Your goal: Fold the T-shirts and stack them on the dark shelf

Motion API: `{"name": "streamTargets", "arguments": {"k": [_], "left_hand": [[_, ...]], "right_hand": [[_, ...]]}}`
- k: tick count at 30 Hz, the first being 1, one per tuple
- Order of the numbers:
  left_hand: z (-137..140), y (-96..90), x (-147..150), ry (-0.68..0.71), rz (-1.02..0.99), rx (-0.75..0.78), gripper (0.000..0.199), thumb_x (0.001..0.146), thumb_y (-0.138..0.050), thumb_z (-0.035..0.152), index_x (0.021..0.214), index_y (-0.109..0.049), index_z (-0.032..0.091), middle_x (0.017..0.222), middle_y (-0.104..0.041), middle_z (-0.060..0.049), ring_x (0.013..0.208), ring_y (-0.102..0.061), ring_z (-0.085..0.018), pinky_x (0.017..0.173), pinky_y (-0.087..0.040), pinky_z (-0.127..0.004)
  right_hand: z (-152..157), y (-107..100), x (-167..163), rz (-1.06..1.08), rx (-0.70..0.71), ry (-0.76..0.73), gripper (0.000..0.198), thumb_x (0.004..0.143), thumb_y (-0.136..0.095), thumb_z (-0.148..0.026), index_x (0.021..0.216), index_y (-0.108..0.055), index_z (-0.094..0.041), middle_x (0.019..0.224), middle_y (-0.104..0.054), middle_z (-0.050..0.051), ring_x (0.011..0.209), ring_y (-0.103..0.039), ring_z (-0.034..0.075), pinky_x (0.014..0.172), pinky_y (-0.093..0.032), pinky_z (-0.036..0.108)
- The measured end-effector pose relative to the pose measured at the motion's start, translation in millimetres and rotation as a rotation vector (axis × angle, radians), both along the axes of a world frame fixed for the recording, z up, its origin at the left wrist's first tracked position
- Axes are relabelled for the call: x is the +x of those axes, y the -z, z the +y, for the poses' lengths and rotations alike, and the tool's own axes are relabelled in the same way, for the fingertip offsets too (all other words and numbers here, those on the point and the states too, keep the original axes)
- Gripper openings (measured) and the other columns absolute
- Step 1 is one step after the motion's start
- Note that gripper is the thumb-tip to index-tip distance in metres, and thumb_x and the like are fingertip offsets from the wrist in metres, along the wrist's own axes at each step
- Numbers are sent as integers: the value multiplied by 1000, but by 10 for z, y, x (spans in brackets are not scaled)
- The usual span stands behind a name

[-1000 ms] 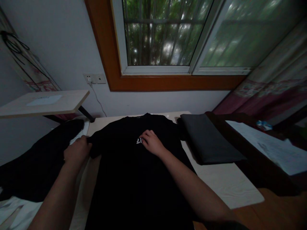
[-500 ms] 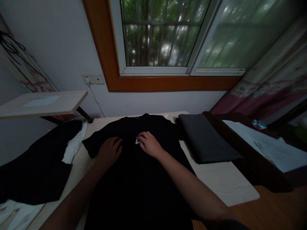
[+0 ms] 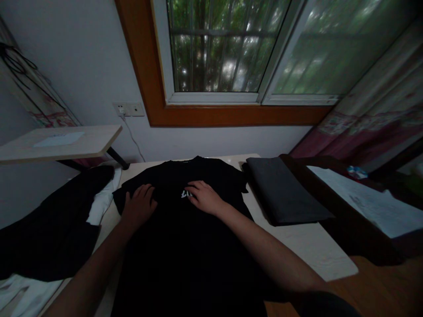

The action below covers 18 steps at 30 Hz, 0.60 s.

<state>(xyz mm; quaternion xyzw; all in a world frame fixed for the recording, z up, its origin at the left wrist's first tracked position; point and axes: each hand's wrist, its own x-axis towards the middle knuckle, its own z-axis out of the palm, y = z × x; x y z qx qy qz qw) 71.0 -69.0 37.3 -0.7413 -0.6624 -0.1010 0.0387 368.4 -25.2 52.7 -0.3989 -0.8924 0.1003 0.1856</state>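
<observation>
A black T-shirt (image 3: 185, 246) lies spread on the pale table, its collar toward the window and a small white print on the chest. My left hand (image 3: 140, 204) rests on the shirt near the left sleeve, fingers spread. Beside the print, partly covering it, my right hand (image 3: 205, 197) lies flat on the cloth with its fingers stretched out. Neither hand grasps anything that I can see. The shirt's lower end runs out of view at the bottom.
A dark grey folded flat item (image 3: 286, 189) lies right of the shirt on the table (image 3: 317, 251). At left are black and white garments (image 3: 56, 224) below a raised shelf (image 3: 89, 147). Papers (image 3: 366, 198) lie on a dark surface at far right. A window stands behind.
My left hand has moved left toward the sleeve. The shirt has shifted slightly left, baring more of the print beside my right hand, which stays nearly in place.
</observation>
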Motion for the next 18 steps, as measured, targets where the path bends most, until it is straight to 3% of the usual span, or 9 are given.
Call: {"name": "streamTargets", "arguments": {"k": [5, 8, 12, 18], "left_hand": [[104, -112, -325, 2, 35, -50, 54, 82, -48, 20, 136, -55, 25, 153, -49, -12, 141, -42, -35, 114, -22, -73], [199, -230, -342, 14, 73, -58, 43, 80, -51, 20, 121, -63, 25, 137, -62, -12, 132, -49, -35, 115, -22, -70], [426, -302, -100, -4, 76, 53, 26, 87, -49, 25, 104, -69, 22, 114, -70, -14, 121, -54, -37, 115, -22, -66], [922, -111, 372, 124, -44, 53, 41, 93, -46, 31, 126, -66, 15, 138, -60, -17, 129, -51, -34, 115, -33, -52]], "right_hand": [[293, 2, 99, -62, 48, 119, 34, 97, -59, -32, 130, -65, -25, 132, -60, 11, 122, -51, 29, 101, -47, 45], [422, -4, 91, -74, 72, 147, 29, 98, -58, -34, 123, -69, -23, 121, -62, 13, 112, -54, 28, 97, -49, 43], [557, -52, -9, -112, 108, 170, 25, 100, -53, -33, 113, -71, -21, 110, -63, 13, 105, -56, 27, 94, -50, 40], [746, -47, -170, -153, 83, 272, 30, 101, -49, -33, 123, -66, -21, 117, -62, 14, 107, -60, 27, 90, -52, 36]]}}
